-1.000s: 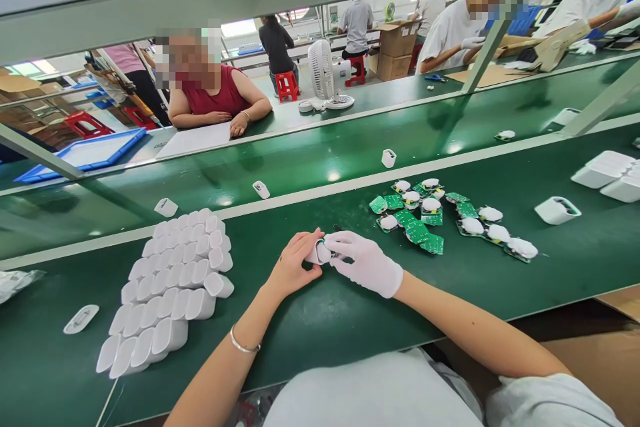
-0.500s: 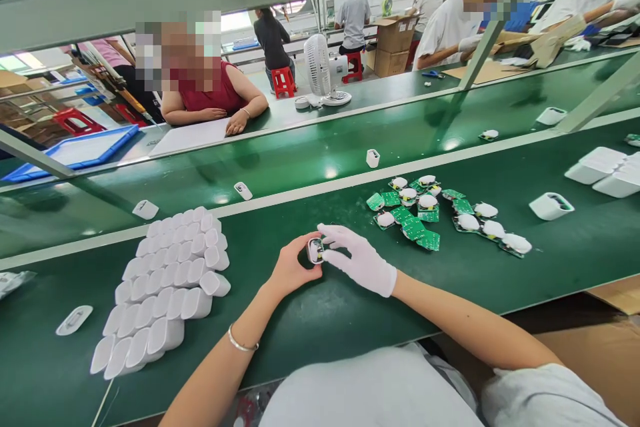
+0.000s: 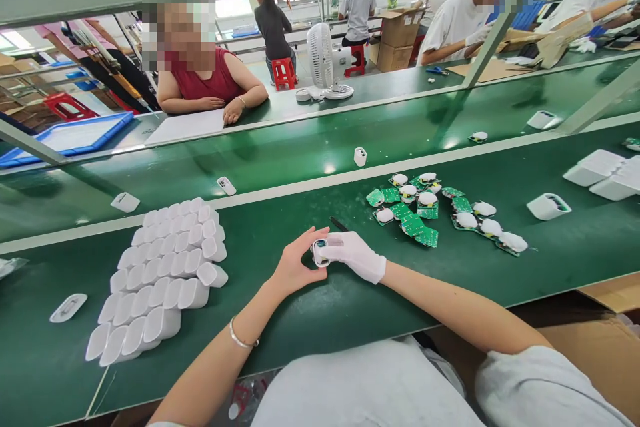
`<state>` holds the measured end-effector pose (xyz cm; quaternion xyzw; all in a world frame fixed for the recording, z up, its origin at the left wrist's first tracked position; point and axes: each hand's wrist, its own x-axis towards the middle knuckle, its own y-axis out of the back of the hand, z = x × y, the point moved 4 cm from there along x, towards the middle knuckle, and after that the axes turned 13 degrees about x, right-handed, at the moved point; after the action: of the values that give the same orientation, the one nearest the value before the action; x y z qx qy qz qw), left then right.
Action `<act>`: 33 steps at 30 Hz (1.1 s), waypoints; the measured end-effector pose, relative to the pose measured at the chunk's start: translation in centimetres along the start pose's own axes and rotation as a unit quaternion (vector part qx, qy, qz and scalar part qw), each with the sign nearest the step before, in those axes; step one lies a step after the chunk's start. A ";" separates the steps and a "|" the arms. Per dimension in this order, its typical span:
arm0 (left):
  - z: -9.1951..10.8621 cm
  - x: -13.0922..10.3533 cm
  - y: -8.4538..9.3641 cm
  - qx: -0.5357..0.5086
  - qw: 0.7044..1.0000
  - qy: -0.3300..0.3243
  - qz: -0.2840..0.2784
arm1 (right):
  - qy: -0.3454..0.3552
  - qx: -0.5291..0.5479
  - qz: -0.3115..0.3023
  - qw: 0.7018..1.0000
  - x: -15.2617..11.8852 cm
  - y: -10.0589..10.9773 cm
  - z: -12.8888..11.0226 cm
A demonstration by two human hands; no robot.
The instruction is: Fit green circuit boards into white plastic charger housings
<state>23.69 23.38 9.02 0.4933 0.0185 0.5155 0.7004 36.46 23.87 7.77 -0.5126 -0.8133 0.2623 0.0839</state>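
Observation:
My bare left hand [image 3: 295, 264] is closed around a small white plastic housing [image 3: 315, 254], thumb below and fingers above. The housing's open end faces right, with a circuit board partly visible inside. My right hand [image 3: 355, 255], in a white glove, has its fingertips pressed at that opening. A thin dark stick-like thing [image 3: 339, 223] shows just beyond the glove; whether the hand touches it I cannot tell. On the right lies a cluster of green circuit boards [image 3: 413, 227] with white parts on them. Rows of white housings [image 3: 165, 274] stand to the left.
A white housing [image 3: 549, 207] and larger white blocks [image 3: 595, 164] lie at right. Loose white pieces sit along the green belt [image 3: 280, 167] beyond the pale rail. Across it are a white fan [image 3: 320, 60], a blue-rimmed tray [image 3: 90, 137] and several people.
My right fingers have moved from beside the housing's open end onto it, and the glove is lower. The dark stick-like thing now shows. The view has shifted slightly.

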 end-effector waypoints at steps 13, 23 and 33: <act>-1.7 0.4 -0.6 -0.089 0.962 0.126 -0.224 | -0.010 -0.558 0.208 0.803 -1.3 5.2 -4.0; -3.3 0.4 0.4 -0.090 0.956 0.136 -0.245 | -0.032 -0.206 0.162 0.965 -0.4 5.1 -3.2; -2.4 0.1 -0.9 -0.147 0.942 0.164 -0.255 | 0.053 0.047 0.235 0.969 0.8 3.9 0.2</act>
<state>23.09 25.14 7.19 0.2720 0.1820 0.3907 0.8604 39.06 25.81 5.45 -0.6982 -0.6508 0.2855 0.0867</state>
